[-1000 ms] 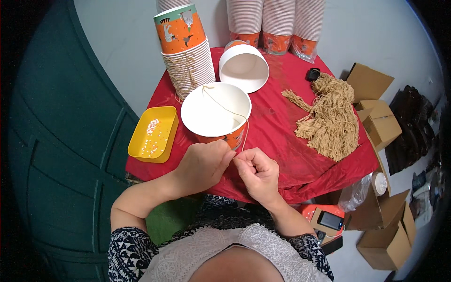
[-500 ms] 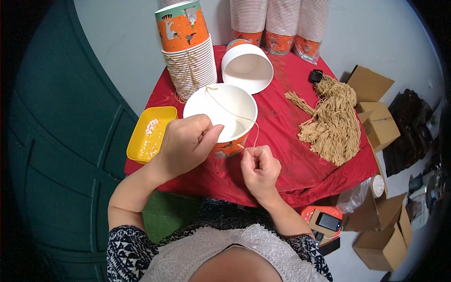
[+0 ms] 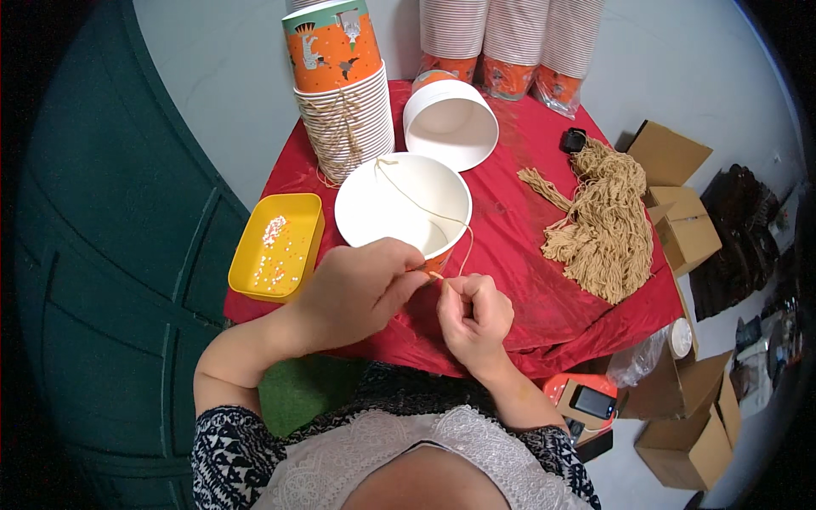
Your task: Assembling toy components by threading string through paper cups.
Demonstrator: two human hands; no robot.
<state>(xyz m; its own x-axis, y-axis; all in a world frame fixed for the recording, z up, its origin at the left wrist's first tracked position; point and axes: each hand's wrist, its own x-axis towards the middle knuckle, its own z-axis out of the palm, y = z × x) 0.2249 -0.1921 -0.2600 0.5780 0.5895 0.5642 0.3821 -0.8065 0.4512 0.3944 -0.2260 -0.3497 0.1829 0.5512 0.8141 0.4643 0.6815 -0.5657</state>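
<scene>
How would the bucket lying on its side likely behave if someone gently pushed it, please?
The bucket would probably roll, as its curved side seems to rest on the red cloth. It looks light for its size, being hollow and thin-walled. It might also dent if squeezed, since nothing appears to fill it.

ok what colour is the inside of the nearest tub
The nearest tub is white inside, clearest in the head view.

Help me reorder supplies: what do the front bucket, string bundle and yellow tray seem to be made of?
Front bucket: probably coated paperboard; smooth white inside, thin rim, printed outside. String bundle: matte fiber, perhaps cotton or jute, given its loose tan strands. Yellow tray: likely smooth plastic; evenly colored, rounded corners.
</scene>
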